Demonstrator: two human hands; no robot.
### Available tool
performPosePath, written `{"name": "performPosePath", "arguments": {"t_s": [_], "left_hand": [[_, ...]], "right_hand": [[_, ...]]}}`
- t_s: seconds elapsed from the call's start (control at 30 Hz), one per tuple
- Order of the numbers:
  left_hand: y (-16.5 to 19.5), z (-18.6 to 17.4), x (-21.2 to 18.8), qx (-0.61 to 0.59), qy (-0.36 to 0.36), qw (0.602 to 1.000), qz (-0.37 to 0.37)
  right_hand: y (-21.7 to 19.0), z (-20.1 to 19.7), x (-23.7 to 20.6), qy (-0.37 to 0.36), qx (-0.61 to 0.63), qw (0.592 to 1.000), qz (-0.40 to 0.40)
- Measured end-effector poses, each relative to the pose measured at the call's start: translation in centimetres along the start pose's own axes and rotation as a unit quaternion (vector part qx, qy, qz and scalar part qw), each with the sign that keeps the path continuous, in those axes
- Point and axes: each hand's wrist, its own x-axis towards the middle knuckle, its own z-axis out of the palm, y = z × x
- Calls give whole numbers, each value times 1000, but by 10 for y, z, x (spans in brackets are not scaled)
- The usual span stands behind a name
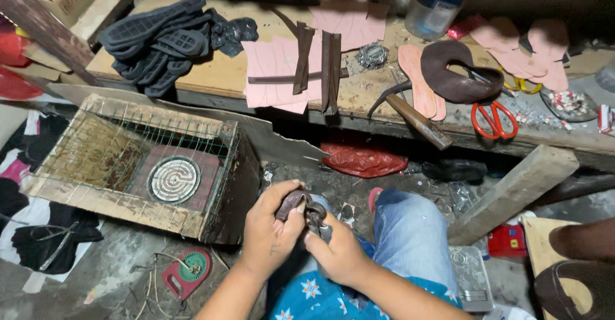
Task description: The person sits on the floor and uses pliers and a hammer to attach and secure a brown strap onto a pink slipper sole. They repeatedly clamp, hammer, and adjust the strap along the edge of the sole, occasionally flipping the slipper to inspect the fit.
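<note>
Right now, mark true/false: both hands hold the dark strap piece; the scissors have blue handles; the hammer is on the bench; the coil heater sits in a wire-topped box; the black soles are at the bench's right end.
1. Left hand and right hand both hold the strap piece: true.
2. Scissors have blue handles: false, they are red.
3. Hammer lies on the bench: true.
4. Coil heater sits in a wire-topped box: true.
5. Black soles are at the bench's right end: false, left end.

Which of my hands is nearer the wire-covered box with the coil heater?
Left. The left hand is just right of the wire-covered box; the right hand lies farther right.
</note>
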Motion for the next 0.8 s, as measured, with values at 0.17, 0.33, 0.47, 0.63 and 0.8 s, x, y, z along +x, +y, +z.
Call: {"name": "performPosePath", "arguments": {"t_s": [0.17, 0.33, 0.47, 0.63, 0.8], "left_hand": [[12, -26, 8, 29, -149, 988, 33], [23, -16, 3, 63, -119, 990, 49], [30, -6, 2, 81, -111, 989, 56], [38, 6, -2, 89, -105, 985, 101], [44, 16, -4, 104, -115, 982, 110]], "right_hand": [[-10, -51, 7, -176, 315, 900, 246], [-40, -67, -4, -221, -113, 964, 95], [-74, -69, -5, -190, -230, 954, 27], [-106, -77, -7, -186, -319, 924, 99], [-128, -84, -7, -190, -444, 868, 118]]}}
